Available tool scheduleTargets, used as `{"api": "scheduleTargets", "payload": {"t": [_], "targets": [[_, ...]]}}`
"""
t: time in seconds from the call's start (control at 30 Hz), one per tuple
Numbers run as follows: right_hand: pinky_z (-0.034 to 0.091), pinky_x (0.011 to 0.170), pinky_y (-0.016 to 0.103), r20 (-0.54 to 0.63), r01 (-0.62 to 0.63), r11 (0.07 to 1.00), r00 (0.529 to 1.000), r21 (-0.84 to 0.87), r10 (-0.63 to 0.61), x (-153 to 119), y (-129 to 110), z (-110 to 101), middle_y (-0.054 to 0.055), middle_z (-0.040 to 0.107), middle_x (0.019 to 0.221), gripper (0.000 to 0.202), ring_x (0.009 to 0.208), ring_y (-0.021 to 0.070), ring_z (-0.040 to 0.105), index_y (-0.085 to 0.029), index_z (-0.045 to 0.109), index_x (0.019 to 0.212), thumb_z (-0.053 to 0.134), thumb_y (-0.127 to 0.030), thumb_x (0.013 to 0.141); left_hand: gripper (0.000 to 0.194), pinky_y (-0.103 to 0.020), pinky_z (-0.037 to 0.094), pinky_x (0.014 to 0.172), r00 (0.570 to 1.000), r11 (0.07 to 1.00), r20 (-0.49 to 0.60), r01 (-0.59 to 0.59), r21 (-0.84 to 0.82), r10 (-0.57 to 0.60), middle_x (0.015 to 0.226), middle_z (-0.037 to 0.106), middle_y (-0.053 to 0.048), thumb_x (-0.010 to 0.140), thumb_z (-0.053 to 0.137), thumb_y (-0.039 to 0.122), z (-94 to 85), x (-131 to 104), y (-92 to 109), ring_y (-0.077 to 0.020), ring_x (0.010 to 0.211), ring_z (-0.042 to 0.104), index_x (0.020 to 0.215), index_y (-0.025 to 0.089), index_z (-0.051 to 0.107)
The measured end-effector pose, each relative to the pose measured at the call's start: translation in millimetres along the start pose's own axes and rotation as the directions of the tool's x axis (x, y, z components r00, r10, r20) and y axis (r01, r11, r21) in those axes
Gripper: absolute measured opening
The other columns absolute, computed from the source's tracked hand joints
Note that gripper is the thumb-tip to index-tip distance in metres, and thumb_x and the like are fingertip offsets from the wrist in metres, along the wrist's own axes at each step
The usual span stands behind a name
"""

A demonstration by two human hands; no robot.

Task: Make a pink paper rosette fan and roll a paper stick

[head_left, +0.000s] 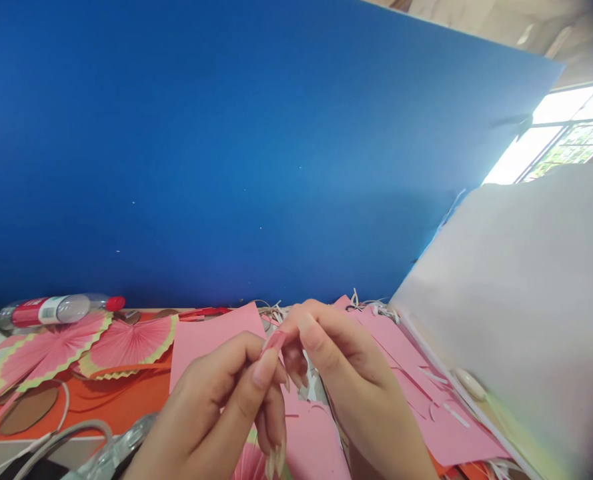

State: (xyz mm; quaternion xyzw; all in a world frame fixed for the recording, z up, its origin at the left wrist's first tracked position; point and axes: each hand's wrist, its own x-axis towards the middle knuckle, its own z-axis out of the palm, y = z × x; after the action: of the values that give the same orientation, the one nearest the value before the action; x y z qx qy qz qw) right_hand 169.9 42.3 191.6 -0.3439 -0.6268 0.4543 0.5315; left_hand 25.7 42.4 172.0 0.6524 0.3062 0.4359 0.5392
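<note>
Between my two hands is a small folded strip of pink paper (275, 341). My left hand (226, 393) pinches it between thumb and forefinger. My right hand (346, 373) is closed at the strip's other end, its thumb and forefinger close together. Both hands are raised over the worktop. Beneath and behind them lie a pink paper sheet (211, 340) and more pink sheets (436, 413) on the right. Part of a pleated pink paper fan (250, 460) shows below my left hand.
A clear bottle with a red cap (66, 310) lies at the left beside pleated pink fans with yellow-green edges (131, 343). Orange paper (146, 393) and a cable (83, 427) are near them. A blue panel (256, 153) stands behind; a white panel (536, 300) slants on the right.
</note>
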Motion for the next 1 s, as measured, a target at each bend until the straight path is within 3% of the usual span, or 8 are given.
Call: {"api": "scheduleTargets", "payload": {"t": [0.27,0.5,0.63,0.77,1.0], "targets": [[0.041,0.064,0.021,-0.043,-0.023,0.995,0.999,-0.096,0.019,-2.7,1.3,1.8,-0.006,0.054,0.07,0.02,0.065,0.0069,0.05,-0.023,0.057,0.078,0.047,-0.029,0.094,0.028,-0.016,0.046,0.054,0.999,0.999,-0.029,-0.029,0.03,0.03,0.057,0.057,0.005,0.095,0.039,0.036,1.5,2.3,0.6,-0.0079,0.052,0.054,0.074,0.022,0.053],[0.04,0.062,0.024,-0.118,0.014,0.982,0.992,-0.186,-0.037,-2.6,0.6,2.4,-0.004,0.053,0.069,0.022,0.066,0.0096,0.051,-0.021,0.052,0.074,0.046,-0.029,0.094,0.026,-0.019,0.044,0.048,0.997,0.998,-0.045,0.058,-0.038,-0.06,0.055,0.055,0.004,0.092,0.043,0.037,8.2,1.1,7.2,-0.0099,0.048,0.051,0.072,0.022,0.053],[0.041,0.061,0.025,-0.12,0.007,0.987,0.992,-0.161,-0.027,-2.1,0.0,1.8,-0.004,0.054,0.069,0.02,0.065,0.0099,0.052,-0.022,0.052,0.076,0.045,-0.029,0.094,0.027,-0.019,0.044,0.047,0.995,0.994,-0.029,0.095,-0.056,-0.097,0.055,0.055,0.004,0.092,0.043,0.036,10.1,1.2,5.2,-0.0097,0.046,0.051,0.07,0.022,0.05],[0.04,0.062,0.025,-0.084,-0.047,0.988,0.996,-0.15,0.035,-2.2,0.6,1.0,-0.002,0.058,0.075,0.021,0.073,0.0108,0.053,-0.022,0.055,0.078,0.045,-0.031,0.094,0.029,-0.018,0.045,0.048,0.995,0.999,-0.089,0.039,-0.005,-0.04,0.052,0.056,0.005,0.092,0.044,0.034,11.2,1.8,4.9,-0.0093,0.047,0.051,0.067,0.022,0.051],[0.039,0.06,0.026,-0.024,-0.004,1.0,1.0,-0.024,0.003,-2.1,3.2,-3.7,-0.003,0.053,0.068,0.017,0.062,0.0105,0.049,-0.021,0.056,0.082,0.052,-0.035,0.09,0.029,-0.019,0.046,0.043,0.994,0.996,-0.063,0.089,-0.008,-0.089,0.052,0.055,0.004,0.091,0.042,0.042,12.0,1.8,12.0,-0.011,0.043,0.052,0.07,0.023,0.052]]}}
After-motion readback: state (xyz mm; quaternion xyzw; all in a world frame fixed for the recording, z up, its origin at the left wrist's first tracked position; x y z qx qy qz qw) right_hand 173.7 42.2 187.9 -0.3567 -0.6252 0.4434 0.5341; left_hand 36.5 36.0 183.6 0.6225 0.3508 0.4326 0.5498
